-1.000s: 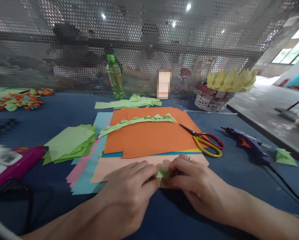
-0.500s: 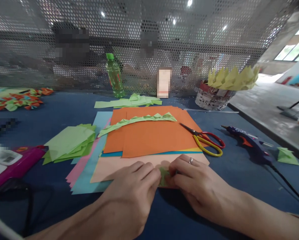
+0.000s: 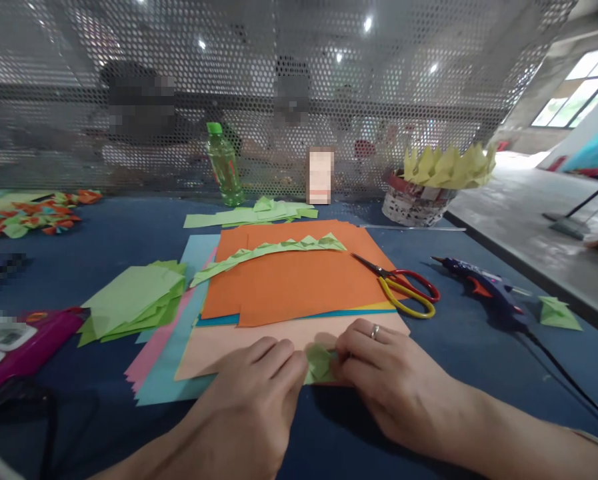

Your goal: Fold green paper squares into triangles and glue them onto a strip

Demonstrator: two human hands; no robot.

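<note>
A small piece of green paper (image 3: 319, 363) lies at the near edge of the stacked paper, between my two hands. My left hand (image 3: 266, 387) has its fingers curled together at the paper's left side. At its right side the bent fingers of my right hand (image 3: 386, 363), which wears a ring, pinch the paper. Both sets of fingertips are partly hidden. Under them is a peach sheet (image 3: 219, 347), with orange sheets (image 3: 289, 287) farther back. Across the orange lies a strip of folded green paper (image 3: 269, 250). Scissors (image 3: 403, 287) with red and yellow handles rest at the stack's right edge.
Left stand a pile of green paper squares (image 3: 133, 300) and a magenta device (image 3: 33, 350). A glue gun (image 3: 486, 290) and a folded green piece (image 3: 559, 313) lie right. Behind are a green bottle (image 3: 223, 167), a paper-covered pot (image 3: 416, 200) and a perforated metal screen (image 3: 259, 100).
My hands have moved slightly apart, and more of the small green paper shows between them. The whole view has shifted a little.
</note>
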